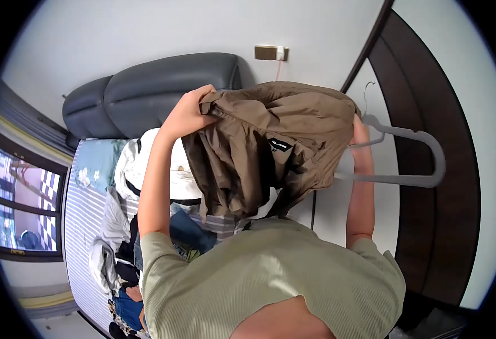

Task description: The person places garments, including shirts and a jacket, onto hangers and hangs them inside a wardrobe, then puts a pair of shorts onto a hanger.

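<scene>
A brown garment [310, 121] with a black label inside its neck is held up in front of my chest. My left hand [194, 113] grips its upper left edge, fingers closed on the cloth. At the garment's right edge is my right hand [360, 131], partly hidden by the cloth, its fingers hard to see. A grey hanger [429, 152] with a metal hook sticks out to the right beside my right hand and forearm; the garment is not on its visible part.
A bed with a striped sheet [84, 226] and a dark padded headboard [146, 90] lies to the left. On it are a green pillow [98, 161], a white item [183, 175] and piled clothes [109, 220]. Dark panels [423, 214] stand at right, a window [22, 198] at far left.
</scene>
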Demonstrator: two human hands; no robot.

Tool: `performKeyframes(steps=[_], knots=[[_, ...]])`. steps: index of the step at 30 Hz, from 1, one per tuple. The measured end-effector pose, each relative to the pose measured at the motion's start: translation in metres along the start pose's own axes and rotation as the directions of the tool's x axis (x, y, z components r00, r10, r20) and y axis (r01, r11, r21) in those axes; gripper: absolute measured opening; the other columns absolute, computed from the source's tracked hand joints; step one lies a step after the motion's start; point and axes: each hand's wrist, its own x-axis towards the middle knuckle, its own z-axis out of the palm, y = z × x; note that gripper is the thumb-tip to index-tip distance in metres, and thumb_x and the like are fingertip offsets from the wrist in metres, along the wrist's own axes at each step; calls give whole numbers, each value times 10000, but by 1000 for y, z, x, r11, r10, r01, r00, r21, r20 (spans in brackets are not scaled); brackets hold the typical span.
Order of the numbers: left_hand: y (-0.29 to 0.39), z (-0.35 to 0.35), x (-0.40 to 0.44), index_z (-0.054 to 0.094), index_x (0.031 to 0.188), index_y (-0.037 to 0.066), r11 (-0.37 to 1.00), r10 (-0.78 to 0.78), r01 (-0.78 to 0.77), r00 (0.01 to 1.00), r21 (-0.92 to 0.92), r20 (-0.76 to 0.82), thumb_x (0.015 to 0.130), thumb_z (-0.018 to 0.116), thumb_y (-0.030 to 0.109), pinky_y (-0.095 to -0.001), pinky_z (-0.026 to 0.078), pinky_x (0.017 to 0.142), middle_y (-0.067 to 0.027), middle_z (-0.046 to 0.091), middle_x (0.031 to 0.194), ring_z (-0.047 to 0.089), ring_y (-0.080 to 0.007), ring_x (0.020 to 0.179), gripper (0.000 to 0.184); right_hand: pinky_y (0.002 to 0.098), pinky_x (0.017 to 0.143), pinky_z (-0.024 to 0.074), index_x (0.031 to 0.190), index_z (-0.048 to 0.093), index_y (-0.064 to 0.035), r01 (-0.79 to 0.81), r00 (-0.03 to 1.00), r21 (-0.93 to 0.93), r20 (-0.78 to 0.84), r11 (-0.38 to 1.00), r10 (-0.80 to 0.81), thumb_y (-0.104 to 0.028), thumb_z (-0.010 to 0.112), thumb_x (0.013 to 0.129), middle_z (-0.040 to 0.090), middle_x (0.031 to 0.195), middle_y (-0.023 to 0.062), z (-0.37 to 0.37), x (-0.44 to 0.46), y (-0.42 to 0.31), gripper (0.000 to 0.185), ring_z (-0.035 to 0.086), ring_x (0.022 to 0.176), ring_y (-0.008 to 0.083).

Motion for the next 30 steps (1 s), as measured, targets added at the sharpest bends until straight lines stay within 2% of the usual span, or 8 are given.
performKeyframes(steps=[2, 6, 8, 10, 13, 17, 25, 30], knots=[[8, 27, 15, 494, 897, -9, 991, 41, -21, 988, 132, -149, 702, 611, 29, -372, 447, 646, -213, 575, 754, 521, -410, 757, 231, 333, 750, 495, 1203, 484, 25, 89, 995, -150, -35, 985, -96, -255, 570, 864, 584, 1083, 144, -27, 1, -5, 448, 590, 928, 215], [11, 73, 36, 534, 910, -10, 972, 75, -8, 959, 236, -272, 759, 578, 102, -392, 448, 654, -217, 587, 773, 542, -402, 794, 194, 284, 579, 459, 1109, 521, 14, 142, 983, -199, -88, 970, -162, -258, 596, 842, 596, 886, 93, -45, -31, -21, 388, 572, 710, 153], [17, 90, 46, 554, 931, -9, 993, -8, 34, 975, 115, -221, 777, 556, 122, -380, 454, 659, -213, 589, 757, 565, -382, 765, 202, 254, 490, 407, 1042, 537, 6, 37, 986, -451, -128, 892, -105, -250, 596, 842, 566, 767, 23, -93, -18, -12, 330, 519, 593, 101], [19, 108, 59, 597, 961, -17, 990, -32, 9, 986, -139, -163, 804, 521, 137, -328, 466, 658, -148, 625, 739, 607, -248, 691, 233, 230, 453, 349, 995, 536, -13, 8, 987, -368, -145, 930, -65, -229, 600, 836, 490, 688, -29, -113, -18, -3, 276, 444, 533, 61], [42, 125, 72, 602, 980, -38, 726, -305, 311, 945, -613, 119, 816, 517, 134, -278, 472, 667, -69, 628, 792, 583, -132, 703, 253, 179, 425, 279, 1008, 517, -49, 21, 984, -291, -166, 956, -72, -177, 603, 822, 455, 665, -55, -120, -30, -4, 241, 383, 494, 16], [57, 145, 96, 593, 953, -63, 567, -327, 376, 920, -733, 218, 827, 509, 134, -269, 489, 650, -74, 619, 841, 581, -122, 699, 248, 182, 435, 273, 1111, 527, -97, 41, 989, -222, -129, 974, -71, -132, 628, 780, 501, 707, -57, -133, -42, -5, 348, 381, 511, 16], [85, 155, 132, 607, 945, -61, 732, -236, 359, 931, -580, 278, 817, 511, 127, -260, 475, 642, -84, 623, 821, 579, -120, 701, 247, 215, 592, 361, 1116, 565, -111, -26, 990, -519, -133, 854, -50, -226, 666, 756, 564, 1005, -7, -130, -83, -16, 391, 491, 757, 71], [64, 166, 150, 619, 987, -21, 936, 16, 53, 981, -348, 192, 788, 503, 186, -303, 457, 761, -129, 656, 855, 613, -200, 797, 310, 249, 728, 402, 1031, 598, -70, 23, 959, -611, -211, 791, -190, -274, 643, 799, 577, 942, 8, -109, -113, -7, 312, 526, 868, 124]])
